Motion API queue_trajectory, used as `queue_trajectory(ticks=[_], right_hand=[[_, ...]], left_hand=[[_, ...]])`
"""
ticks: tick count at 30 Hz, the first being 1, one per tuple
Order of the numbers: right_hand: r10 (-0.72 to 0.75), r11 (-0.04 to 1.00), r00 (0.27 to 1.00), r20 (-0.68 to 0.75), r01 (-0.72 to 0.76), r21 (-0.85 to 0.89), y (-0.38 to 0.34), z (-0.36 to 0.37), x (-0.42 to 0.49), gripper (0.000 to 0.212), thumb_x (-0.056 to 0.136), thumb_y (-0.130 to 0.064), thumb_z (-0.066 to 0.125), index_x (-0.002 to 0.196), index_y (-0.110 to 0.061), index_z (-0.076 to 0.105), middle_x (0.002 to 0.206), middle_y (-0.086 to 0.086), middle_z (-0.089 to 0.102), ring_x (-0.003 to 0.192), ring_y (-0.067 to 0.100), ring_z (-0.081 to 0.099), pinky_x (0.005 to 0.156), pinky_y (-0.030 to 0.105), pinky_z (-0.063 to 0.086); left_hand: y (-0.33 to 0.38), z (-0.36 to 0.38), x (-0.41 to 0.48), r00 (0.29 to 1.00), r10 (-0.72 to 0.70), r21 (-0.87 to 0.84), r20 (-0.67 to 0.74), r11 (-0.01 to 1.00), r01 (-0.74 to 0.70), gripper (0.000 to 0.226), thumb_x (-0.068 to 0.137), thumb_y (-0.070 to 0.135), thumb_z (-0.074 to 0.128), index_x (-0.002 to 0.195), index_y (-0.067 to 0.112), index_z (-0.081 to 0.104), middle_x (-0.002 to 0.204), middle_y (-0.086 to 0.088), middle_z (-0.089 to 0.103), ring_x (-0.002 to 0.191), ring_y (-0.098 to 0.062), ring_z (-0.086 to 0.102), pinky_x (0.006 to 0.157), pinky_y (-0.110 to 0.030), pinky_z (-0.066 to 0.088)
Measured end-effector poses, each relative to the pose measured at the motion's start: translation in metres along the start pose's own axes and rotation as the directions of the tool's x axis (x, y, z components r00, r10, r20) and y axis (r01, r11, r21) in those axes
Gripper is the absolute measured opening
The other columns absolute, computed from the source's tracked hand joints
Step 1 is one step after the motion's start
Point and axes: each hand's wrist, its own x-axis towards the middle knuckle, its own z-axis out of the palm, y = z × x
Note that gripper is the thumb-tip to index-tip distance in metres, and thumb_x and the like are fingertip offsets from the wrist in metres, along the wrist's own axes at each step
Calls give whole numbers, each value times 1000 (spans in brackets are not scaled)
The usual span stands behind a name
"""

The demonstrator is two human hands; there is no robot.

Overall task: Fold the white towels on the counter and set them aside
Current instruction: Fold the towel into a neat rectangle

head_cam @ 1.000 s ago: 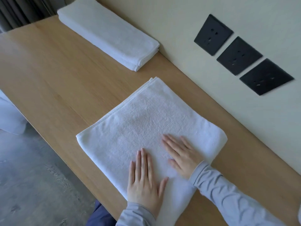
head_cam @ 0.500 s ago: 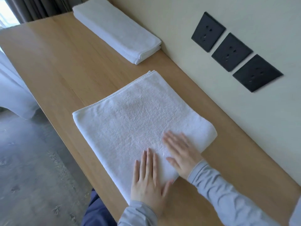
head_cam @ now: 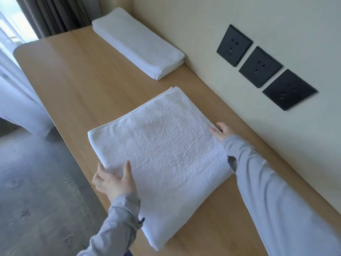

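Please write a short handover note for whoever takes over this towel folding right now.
Left hand: at the near-left edge of the half-folded towel, thumb on top, fingers apparently under the edge.
Right hand: at the far-right edge, beside the wall; grip unclear.
The towel lies flat on the counter.
Done: folded towels sit stacked at the far end by the wall.
Left: fold this towel narrower, probably once more, then set it aside with the stack.

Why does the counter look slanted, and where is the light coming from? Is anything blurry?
Head view: the wide-angle lens tilts and bends the counter and skews the wall sockets; daylight enters by the curtains at top left, leaving a pale sheen on the wood; the left hand is slightly motion-blurred, while the towel weave is fairly sharp.
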Motion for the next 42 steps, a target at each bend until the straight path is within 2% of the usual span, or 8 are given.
queue_trajectory(ticks=[4,8,14,19,22,25,32,42], right_hand=[[97,993,995,9,-97,69,-14,6,17,71,83,-56,56,132,-7,41,125,10,53,106,24,52,99,40,43],[208,978,971,120,-209,-2,-28,0,25,91,79,-60,59,144,-6,25,149,12,33,133,31,37,110,41,32],[245,966,969,-3,-244,89,-27,-17,-21,89,80,-56,60,144,-4,27,150,13,31,136,30,33,109,38,28],[521,804,838,-160,-420,421,17,2,-137,78,78,-51,66,135,-3,44,136,16,50,122,30,51,101,36,40],[670,615,723,-169,-413,672,36,39,-197,42,80,-41,68,104,-8,60,100,10,69,79,21,66,63,32,54],[765,598,601,-231,-531,600,54,74,-219,38,87,-32,61,113,-5,53,109,20,62,94,34,61,80,43,50],[32,954,915,-403,-148,-260,10,139,-228,58,91,-41,38,142,-14,36,150,5,33,140,24,25,109,44,20],[-183,897,966,-183,88,-433,18,157,-264,90,78,-74,40,141,-9,38,150,7,34,140,23,25,105,47,25]], left_hand=[[8,4,42,929,-370,66,23,928,367,71,81,45,66,135,7,40,138,-19,39,126,-38,38,104,-50,33],[8,5,59,916,-359,-17,178,930,367,54,80,41,67,116,5,49,106,-15,58,89,-33,55,78,-39,41],[43,-3,64,946,188,-61,264,982,-178,26,81,39,67,81,24,46,77,2,57,72,-25,59,56,-27,41],[114,39,96,718,372,41,589,873,-486,44,66,47,72,80,9,56,75,-8,62,72,-28,58,61,-34,45],[139,94,92,520,303,156,798,730,-666,35,73,43,74,88,15,59,81,-3,62,83,-30,60,67,-31,42],[134,130,70,371,237,200,898,532,-823,54,79,40,69,124,15,51,118,-11,54,109,-33,52,88,-34,41],[59,68,42,-260,288,-182,922,-271,-945,72,92,60,11,146,16,26,154,-5,22,141,-27,25,115,-41,18],[53,10,67,-433,-17,-389,901,-473,-791,84,86,70,22,135,8,48,145,-13,41,132,-32,39,111,-38,16]])
